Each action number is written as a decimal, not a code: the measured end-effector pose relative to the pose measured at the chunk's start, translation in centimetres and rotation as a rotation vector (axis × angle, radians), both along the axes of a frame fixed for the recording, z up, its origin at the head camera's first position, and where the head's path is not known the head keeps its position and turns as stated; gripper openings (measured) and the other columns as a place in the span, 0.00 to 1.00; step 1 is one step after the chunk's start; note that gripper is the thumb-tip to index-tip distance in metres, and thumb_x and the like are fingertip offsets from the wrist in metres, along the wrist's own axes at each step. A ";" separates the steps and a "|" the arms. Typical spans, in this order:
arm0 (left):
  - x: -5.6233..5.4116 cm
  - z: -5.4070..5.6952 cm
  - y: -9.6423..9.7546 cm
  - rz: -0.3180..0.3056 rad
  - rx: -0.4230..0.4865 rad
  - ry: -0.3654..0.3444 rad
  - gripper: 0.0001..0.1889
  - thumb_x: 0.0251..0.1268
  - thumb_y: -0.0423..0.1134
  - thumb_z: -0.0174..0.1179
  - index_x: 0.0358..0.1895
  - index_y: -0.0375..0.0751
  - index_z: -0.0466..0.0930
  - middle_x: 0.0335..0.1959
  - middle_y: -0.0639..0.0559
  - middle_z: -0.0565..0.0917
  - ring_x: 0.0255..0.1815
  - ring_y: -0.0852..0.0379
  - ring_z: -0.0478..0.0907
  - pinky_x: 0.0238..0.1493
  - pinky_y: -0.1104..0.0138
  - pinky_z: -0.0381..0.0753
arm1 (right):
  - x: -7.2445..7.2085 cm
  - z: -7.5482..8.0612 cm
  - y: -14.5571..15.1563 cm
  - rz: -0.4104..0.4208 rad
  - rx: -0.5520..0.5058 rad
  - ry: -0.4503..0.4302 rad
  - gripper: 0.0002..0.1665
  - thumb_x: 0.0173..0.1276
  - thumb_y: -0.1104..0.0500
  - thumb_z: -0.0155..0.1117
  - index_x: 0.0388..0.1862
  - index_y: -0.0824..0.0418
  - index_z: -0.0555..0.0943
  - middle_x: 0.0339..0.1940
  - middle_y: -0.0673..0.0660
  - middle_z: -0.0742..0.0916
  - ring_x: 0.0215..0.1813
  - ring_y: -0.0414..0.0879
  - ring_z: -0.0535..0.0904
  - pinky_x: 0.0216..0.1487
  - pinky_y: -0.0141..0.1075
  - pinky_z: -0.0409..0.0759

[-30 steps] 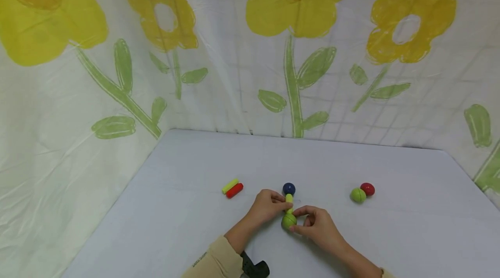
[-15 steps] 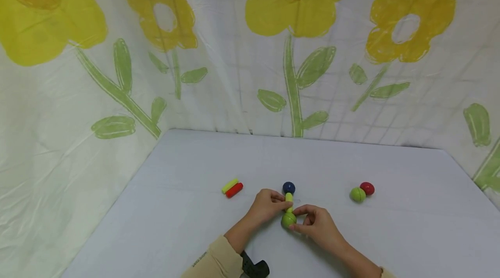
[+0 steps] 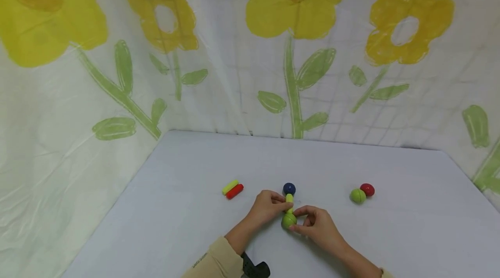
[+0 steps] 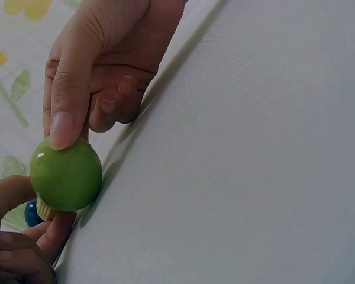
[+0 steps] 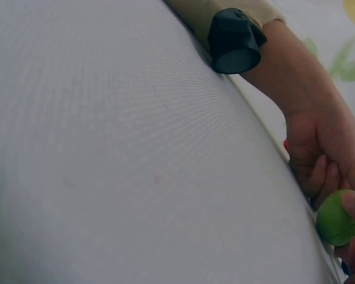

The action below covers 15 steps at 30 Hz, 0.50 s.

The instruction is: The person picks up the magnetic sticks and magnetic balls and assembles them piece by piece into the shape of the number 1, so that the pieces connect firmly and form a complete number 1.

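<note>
In the head view my left hand (image 3: pixel 266 207) pinches a yellow-green peg (image 3: pixel 289 203) between thumb and fingers. A navy ball (image 3: pixel 289 188) stands at the peg's far end, and a green ball (image 3: pixel 289 221) meets its near end. My right hand (image 3: pixel 318 227) pinches that green ball from the right with thumb and forefinger. In the left wrist view the thumb of the right hand (image 4: pixel 94 65) presses on the green ball (image 4: pixel 65 174); a ridged bit of the peg (image 4: pixel 45 209) shows beneath it. How deep the peg sits in either ball is hidden.
On the white table (image 3: pixel 195 161), a yellow-green peg (image 3: pixel 230 186) and a red peg (image 3: pixel 235 191) lie side by side at left. A green ball (image 3: pixel 357 195) and a red ball (image 3: pixel 367 189) stand together at right. A flowered curtain (image 3: pixel 234 74) hangs behind; a black camera (image 3: pixel 259 269) is on the left wrist.
</note>
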<state>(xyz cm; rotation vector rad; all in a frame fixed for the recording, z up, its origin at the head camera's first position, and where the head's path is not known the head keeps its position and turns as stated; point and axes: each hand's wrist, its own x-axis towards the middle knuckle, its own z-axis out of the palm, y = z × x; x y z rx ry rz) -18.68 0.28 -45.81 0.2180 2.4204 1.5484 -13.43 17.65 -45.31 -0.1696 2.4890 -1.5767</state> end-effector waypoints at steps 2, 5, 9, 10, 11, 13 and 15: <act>0.0 -0.1 0.0 -0.002 0.007 -0.003 0.15 0.52 0.45 0.68 0.35 0.34 0.84 0.28 0.49 0.85 0.29 0.62 0.78 0.32 0.69 0.77 | 0.0 -0.1 0.1 -0.005 0.010 -0.003 0.24 0.51 0.54 0.74 0.43 0.66 0.80 0.17 0.50 0.76 0.18 0.34 0.67 0.18 0.26 0.65; -0.2 -0.1 0.0 -0.002 0.009 -0.014 0.15 0.52 0.46 0.68 0.34 0.35 0.84 0.28 0.50 0.85 0.29 0.62 0.78 0.32 0.69 0.77 | 0.0 -0.3 0.2 -0.005 0.016 -0.006 0.24 0.50 0.53 0.74 0.43 0.66 0.80 0.18 0.50 0.76 0.18 0.35 0.67 0.18 0.27 0.66; -0.3 -0.1 -0.2 -0.013 0.016 -0.029 0.15 0.52 0.45 0.68 0.34 0.36 0.85 0.29 0.50 0.86 0.30 0.62 0.79 0.33 0.69 0.77 | 0.0 -0.3 0.3 -0.005 0.017 -0.011 0.25 0.50 0.53 0.74 0.43 0.66 0.80 0.18 0.51 0.77 0.18 0.35 0.68 0.19 0.27 0.66; -0.4 -0.1 -0.3 -0.018 0.021 -0.031 0.14 0.53 0.45 0.67 0.35 0.36 0.85 0.29 0.50 0.86 0.31 0.62 0.79 0.34 0.69 0.77 | 0.0 -0.3 0.2 -0.007 0.019 -0.014 0.25 0.50 0.53 0.74 0.43 0.65 0.80 0.18 0.50 0.77 0.19 0.35 0.68 0.19 0.27 0.66; -0.4 -0.1 -0.4 -0.023 0.024 -0.032 0.14 0.53 0.45 0.67 0.35 0.36 0.85 0.30 0.50 0.86 0.31 0.62 0.79 0.34 0.69 0.77 | 0.0 -0.3 0.2 -0.009 0.020 -0.016 0.25 0.50 0.53 0.74 0.43 0.65 0.80 0.18 0.50 0.76 0.19 0.35 0.67 0.19 0.27 0.66; -0.5 -0.2 -0.6 -0.027 0.037 -0.041 0.13 0.53 0.45 0.67 0.35 0.37 0.85 0.31 0.50 0.86 0.32 0.62 0.79 0.34 0.69 0.77 | -0.1 -0.3 0.2 -0.012 0.022 -0.020 0.25 0.50 0.52 0.74 0.43 0.65 0.80 0.18 0.50 0.76 0.19 0.35 0.67 0.19 0.27 0.65; -0.7 -0.3 -0.9 -0.038 0.054 -0.053 0.13 0.53 0.45 0.67 0.36 0.38 0.85 0.32 0.51 0.86 0.33 0.62 0.79 0.35 0.69 0.76 | -0.1 -0.3 0.2 -0.015 0.025 -0.022 0.25 0.50 0.52 0.74 0.43 0.65 0.80 0.18 0.50 0.76 0.19 0.35 0.67 0.19 0.27 0.65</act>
